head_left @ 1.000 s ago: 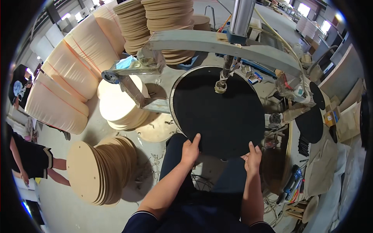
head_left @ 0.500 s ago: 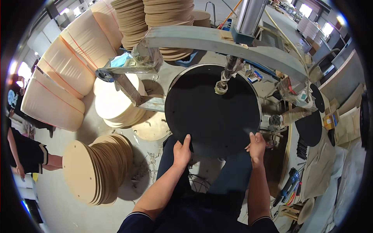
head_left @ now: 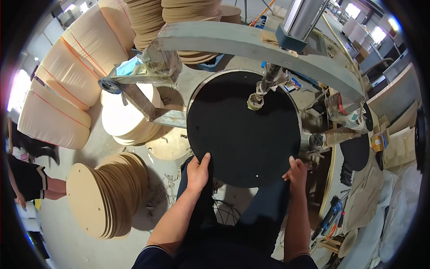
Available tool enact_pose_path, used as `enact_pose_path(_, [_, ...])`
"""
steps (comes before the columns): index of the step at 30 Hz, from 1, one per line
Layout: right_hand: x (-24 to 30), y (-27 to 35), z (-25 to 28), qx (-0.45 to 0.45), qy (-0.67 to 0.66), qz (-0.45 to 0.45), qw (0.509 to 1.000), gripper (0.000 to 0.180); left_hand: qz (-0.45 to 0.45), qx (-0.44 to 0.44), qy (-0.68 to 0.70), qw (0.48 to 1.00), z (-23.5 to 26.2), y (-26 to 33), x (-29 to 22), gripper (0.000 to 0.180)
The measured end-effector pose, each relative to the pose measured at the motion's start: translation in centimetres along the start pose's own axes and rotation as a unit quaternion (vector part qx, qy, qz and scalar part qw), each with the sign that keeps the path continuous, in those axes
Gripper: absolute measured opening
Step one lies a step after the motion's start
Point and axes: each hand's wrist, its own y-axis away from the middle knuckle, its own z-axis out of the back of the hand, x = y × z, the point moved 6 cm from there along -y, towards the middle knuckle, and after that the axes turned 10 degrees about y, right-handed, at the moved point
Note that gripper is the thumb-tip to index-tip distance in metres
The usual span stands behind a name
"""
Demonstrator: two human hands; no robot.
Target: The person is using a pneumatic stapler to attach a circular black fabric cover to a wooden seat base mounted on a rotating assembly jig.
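A large, thin black disc (head_left: 239, 139) with small holes near its edge lies in front of me, its near part over my knees. My left hand (head_left: 197, 173) closes on its near-left rim, thumb on top and fingers hidden beneath. At the near-right rim, my right hand (head_left: 297, 175) has its thumb against the edge and its other fingers curled below. Over the disc hangs a metal rod with a wrapped tip (head_left: 255, 102), close above its surface or touching it; I cannot tell which. A pale rim shows behind the disc's far edge.
A curved grey metal frame (head_left: 233, 38) spans the far side, carrying a cylinder (head_left: 304, 20). Brown round boards (head_left: 87, 199) are stacked at left, beside a person (head_left: 27, 179). Tall wrapped rolls (head_left: 53, 116) stand behind. Hand tools (head_left: 331, 213) lie at right.
My left hand has shifted left along the rim. The disc's near edge reaches slightly closer to me, and the whole view has moved a little.
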Motion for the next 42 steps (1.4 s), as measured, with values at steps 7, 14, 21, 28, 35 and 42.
enact_pose_path(7, [1.0,-3.8,0.7,-0.047,0.032,0.018,0.998,0.035,0.018,-0.026,-0.069,0.997,0.3,-2.0,-1.3,0.031])
enact_pose_path(14, [0.7,-4.4,0.3,-0.066,0.078,0.013,0.995,0.032,-0.079,-0.063,-0.16,0.982,0.7,-3.7,-4.9,0.031])
enact_pose_path(21, [1.4,-3.2,0.1,-0.109,0.143,0.037,0.983,0.03,-0.147,-0.05,-0.27,0.95,0.0,-5.4,-6.8,0.031])
enact_pose_path(28, [0.5,-4.8,0.4,-0.133,0.168,0.065,0.975,0.034,-0.101,-0.077,-0.219,0.967,0.8,-7.9,-5.9,0.033])
enact_pose_path(35, [0.7,-5.3,0.5,-0.123,0.187,0.035,0.974,0.037,-0.039,-0.096,-0.187,0.977,0.2,-8.0,-6.6,0.03])
enact_pose_path(42, [1.3,-5.3,0.6,-0.135,0.228,0.081,0.961,0.04,-0.027,-0.091,-0.224,0.97,0.1,-8.4,-6.9,0.031])
